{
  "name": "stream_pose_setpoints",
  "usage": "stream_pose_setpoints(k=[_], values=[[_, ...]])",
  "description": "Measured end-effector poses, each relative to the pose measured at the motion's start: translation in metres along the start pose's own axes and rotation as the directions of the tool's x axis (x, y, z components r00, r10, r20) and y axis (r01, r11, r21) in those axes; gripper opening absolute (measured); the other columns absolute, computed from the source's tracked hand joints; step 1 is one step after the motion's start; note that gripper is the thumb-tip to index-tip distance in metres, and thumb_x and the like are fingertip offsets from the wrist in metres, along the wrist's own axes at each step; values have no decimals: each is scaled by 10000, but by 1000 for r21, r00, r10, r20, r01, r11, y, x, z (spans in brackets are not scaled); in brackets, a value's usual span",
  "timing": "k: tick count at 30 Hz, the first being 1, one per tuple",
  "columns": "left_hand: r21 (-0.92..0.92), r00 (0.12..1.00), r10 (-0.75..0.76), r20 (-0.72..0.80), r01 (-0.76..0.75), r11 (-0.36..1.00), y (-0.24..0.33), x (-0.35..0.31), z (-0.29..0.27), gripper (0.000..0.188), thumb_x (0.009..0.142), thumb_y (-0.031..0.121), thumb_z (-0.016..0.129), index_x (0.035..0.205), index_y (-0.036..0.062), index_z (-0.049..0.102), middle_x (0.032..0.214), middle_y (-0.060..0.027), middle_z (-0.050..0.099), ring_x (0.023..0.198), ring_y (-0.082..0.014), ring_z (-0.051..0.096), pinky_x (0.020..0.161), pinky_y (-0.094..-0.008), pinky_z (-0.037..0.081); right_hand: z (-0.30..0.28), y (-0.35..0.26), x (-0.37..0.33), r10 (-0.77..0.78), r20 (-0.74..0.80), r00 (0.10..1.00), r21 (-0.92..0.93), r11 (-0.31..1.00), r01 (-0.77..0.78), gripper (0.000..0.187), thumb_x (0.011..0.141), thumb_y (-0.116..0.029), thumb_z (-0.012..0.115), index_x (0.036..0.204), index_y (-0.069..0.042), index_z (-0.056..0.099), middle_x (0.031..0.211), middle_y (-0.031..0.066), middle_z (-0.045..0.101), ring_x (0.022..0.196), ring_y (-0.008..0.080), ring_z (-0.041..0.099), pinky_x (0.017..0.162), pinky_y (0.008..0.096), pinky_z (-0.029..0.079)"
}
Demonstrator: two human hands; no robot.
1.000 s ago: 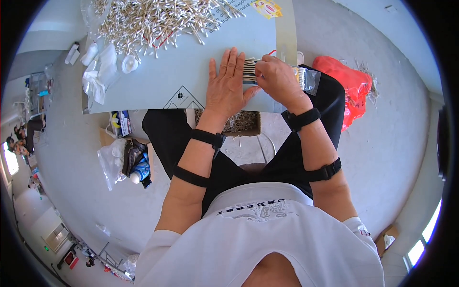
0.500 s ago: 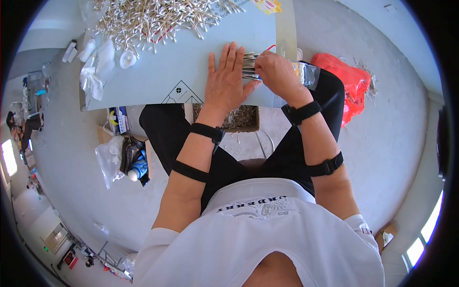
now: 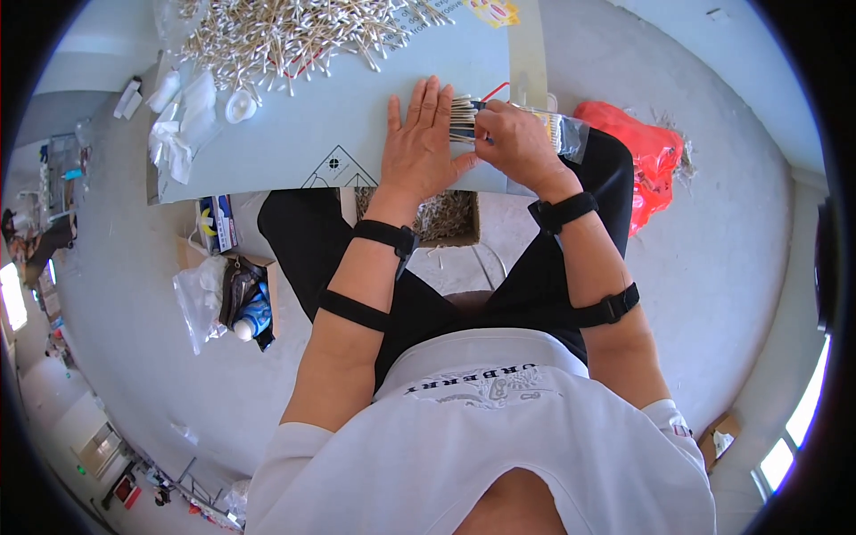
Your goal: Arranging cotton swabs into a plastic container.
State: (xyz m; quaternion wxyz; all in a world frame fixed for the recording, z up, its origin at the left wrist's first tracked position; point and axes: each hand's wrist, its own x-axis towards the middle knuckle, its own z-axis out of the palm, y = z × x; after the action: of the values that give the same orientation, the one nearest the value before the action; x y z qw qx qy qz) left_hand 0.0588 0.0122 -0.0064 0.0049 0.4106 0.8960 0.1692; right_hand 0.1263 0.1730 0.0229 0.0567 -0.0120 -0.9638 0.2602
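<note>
My left hand point(image 3: 419, 147) lies flat on the tabletop with its fingers stretched out, the index finger's edge against a small row of cotton swabs point(image 3: 462, 114). To the right of that row, my right hand point(image 3: 524, 147) is closed in a pinch, its fingertips over a dark blue strip beside the swabs. What it grips is hidden under the fingers. Past the right hand's knuckles, a clear plastic packet point(image 3: 571, 135) with swabs inside sticks out at the table's right edge. A big loose heap of cotton swabs point(image 3: 294, 40) covers the far left of the table.
White crumpled plastic point(image 3: 196, 107) and a round white cap point(image 3: 240, 108) lie at the table's left. Below its near edge stands a box of swabs point(image 3: 455, 223). A red plastic bag point(image 3: 655, 169) sits on the floor at right, a carton with a bottle point(image 3: 252, 321) at left.
My right hand has turned slightly and shifted a little right, so more of the dark blue strip shows. The left hand stays nearly in place. The whole view has shifted slightly.
</note>
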Motion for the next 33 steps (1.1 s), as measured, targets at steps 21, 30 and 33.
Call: stream_pose_setpoints(k=[21,30,33], values=[[-809,892,-358,-276,-14,588,-4,11,3,608,1012,386,388,1453,-15,266,1503,-211,282,1412,-321,241,1143,-388,204,49,-21,2,457,-486,745,698,716,16,283,943,-54,497,1215,6,545,1327,179,497,1207,311,488,1018,359,387],[-990,870,-474,-136,-136,36,-2,27,13,619,1010,397,406,1429,-49,312,1480,-208,327,1392,-288,285,1140,-384,220,62,-14,14,469,-443,764,798,596,96,294,981,-89,461,1243,21,536,1366,171,491,1317,279,410,1092,343,307],[-984,862,-497,-97,-159,-84,-8,23,8,563,1005,319,450,1426,-34,331,1470,-203,347,1387,-276,302,1140,-402,225,58,-9,12,476,-455,752,802,586,114,278,959,-56,485,1218,20,553,1328,171,523,1277,286,454,1062,343,344]])
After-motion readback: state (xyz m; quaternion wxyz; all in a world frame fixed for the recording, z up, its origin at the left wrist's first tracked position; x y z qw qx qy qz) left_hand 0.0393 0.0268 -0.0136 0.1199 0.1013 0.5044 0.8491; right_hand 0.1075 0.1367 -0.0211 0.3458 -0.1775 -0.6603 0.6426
